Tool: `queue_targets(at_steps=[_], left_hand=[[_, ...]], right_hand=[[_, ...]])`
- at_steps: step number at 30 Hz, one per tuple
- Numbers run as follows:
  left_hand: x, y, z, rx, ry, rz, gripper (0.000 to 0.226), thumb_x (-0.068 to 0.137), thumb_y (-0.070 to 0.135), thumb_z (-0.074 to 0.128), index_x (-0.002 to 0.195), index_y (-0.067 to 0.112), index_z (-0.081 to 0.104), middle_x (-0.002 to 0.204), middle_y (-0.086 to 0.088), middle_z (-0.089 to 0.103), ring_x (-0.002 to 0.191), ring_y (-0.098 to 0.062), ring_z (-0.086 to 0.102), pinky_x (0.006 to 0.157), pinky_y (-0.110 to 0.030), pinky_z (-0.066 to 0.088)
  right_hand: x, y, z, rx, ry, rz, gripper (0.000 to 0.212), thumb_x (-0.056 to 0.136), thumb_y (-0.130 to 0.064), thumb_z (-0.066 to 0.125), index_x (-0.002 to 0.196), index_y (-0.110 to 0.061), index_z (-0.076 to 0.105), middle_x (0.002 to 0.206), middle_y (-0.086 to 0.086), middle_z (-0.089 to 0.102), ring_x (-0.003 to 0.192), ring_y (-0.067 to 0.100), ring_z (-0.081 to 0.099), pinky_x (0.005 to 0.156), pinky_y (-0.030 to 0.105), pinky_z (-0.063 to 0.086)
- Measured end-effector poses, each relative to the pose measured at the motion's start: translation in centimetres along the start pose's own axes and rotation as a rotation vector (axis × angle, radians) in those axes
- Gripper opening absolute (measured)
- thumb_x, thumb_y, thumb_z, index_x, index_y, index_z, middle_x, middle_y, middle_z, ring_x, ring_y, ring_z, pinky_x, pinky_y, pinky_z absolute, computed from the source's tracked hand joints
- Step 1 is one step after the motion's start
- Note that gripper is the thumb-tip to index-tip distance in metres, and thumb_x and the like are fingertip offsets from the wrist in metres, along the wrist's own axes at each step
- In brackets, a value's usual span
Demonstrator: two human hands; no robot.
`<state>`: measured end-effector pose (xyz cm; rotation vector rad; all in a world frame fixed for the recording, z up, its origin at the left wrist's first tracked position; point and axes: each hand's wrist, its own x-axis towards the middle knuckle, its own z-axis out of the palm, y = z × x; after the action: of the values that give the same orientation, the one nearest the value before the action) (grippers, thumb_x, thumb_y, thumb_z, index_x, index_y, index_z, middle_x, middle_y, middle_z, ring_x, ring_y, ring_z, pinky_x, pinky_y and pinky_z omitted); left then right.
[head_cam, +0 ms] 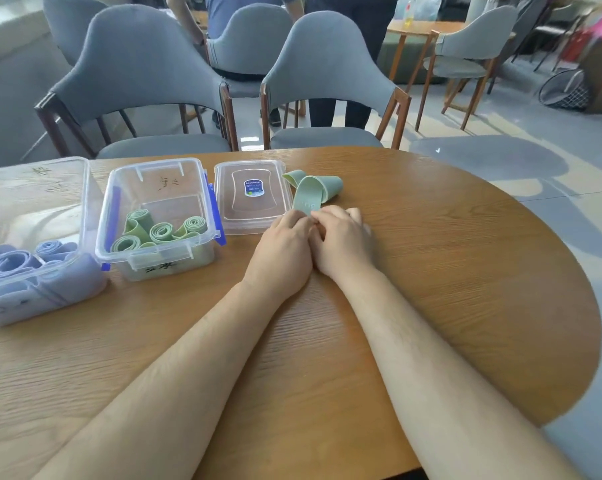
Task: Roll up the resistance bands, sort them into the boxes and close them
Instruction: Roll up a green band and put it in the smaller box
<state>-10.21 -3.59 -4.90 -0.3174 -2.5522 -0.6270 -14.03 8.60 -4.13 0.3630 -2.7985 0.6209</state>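
Round and wood-grained, the table [431, 271] fills the lower part of the view, with grey padded chairs [136, 71] pushed up to its far edge and people standing behind them on a pale floor.

On the tabletop, just right of centre, lies the loose green band [315, 190]. It is a flat, pale sage-green strip of stretchy material, folded over itself in soft loops, with faint lettering on the stretch nearest the person. Its far end fans out beside the lid, and its near end runs under the fingers.

The left hand [282, 247] and right hand [344, 240] sit side by side, touching, knuckles up and wrists on the table. The fingers of both are curled down onto the near end of the green band and pinch it between them. The fingertips themselves are hidden under the hands, so how much of the strip is already turned over cannot be told.

Just left of the band a clear lid [254, 216] with a blue sticker lies flat on the table. Left of that stands an open clear box [117, 216] with blue clips; several green rolls [161, 232] lie inside it, wound into spirals. At the left edge another clear box [1, 313] holds blue rolls [8, 263].
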Motion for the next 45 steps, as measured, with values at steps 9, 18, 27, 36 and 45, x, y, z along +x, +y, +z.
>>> queue_targets(at_steps=[9, 18, 27, 36, 45], left_hand=[[-0.7, 0.9, -0.9, -0.034, 0.024, -0.087, 0.023, 0.089, 0.006, 0.047, 0.106, 0.004, 0.062, 0.098, -0.013, 0.057, 0.089, -0.036, 0.058, 0.082, -0.046, 0.049], [-5.2, 0.4, -4.4, -0.313, 0.081, -0.184, 0.038, 0.084, 0.005, 0.063, 0.121, 0.014, 0.054, 0.114, 0.006, 0.058, 0.105, -0.005, 0.055, 0.081, -0.019, 0.046], [-9.1, -0.5, -8.2, -0.373, 0.282, -0.2, 0.023, 0.098, 0.0, 0.05, 0.112, 0.012, 0.064, 0.104, 0.003, 0.063, 0.095, -0.008, 0.057, 0.075, -0.01, 0.04], [-8.6, 0.4, -8.6, -0.759, 0.264, -0.359, 0.029, 0.103, 0.017, 0.056, 0.131, 0.024, 0.053, 0.108, -0.001, 0.068, 0.097, -0.01, 0.066, 0.084, -0.021, 0.051], [-8.1, 1.1, -8.1, -0.87, -0.044, -0.387, 0.016, 0.107, 0.015, 0.047, 0.118, 0.007, 0.057, 0.107, -0.012, 0.072, 0.097, -0.02, 0.07, 0.085, -0.034, 0.055]], right_hand=[[0.4, -0.7, 0.1, 0.117, 0.127, -0.002, 0.017, 0.099, -0.022, 0.051, 0.094, -0.01, 0.063, 0.109, 0.008, 0.06, 0.105, 0.03, 0.05, 0.081, 0.041, 0.043], [-5.0, -3.4, -1.3, 0.549, 0.255, -0.244, 0.011, 0.089, -0.013, 0.067, 0.078, -0.012, 0.064, 0.075, -0.009, 0.062, 0.07, 0.003, 0.053, 0.066, 0.013, 0.039], [-6.0, -5.6, -2.2, 0.497, 0.232, -0.475, 0.029, 0.088, -0.019, 0.065, 0.117, -0.017, 0.067, 0.114, -0.01, 0.064, 0.112, 0.009, 0.056, 0.101, 0.032, 0.041], [-5.6, -5.5, -2.6, 0.817, 0.022, -0.224, 0.012, 0.095, -0.021, 0.066, 0.087, -0.012, 0.068, 0.078, -0.004, 0.066, 0.07, 0.007, 0.057, 0.066, 0.025, 0.047], [-5.0, -6.0, -3.7, 1.342, -0.127, 0.098, 0.019, 0.1, -0.01, 0.056, 0.081, -0.008, 0.056, 0.056, 0.002, 0.044, 0.047, 0.015, 0.035, 0.042, 0.023, 0.028]])
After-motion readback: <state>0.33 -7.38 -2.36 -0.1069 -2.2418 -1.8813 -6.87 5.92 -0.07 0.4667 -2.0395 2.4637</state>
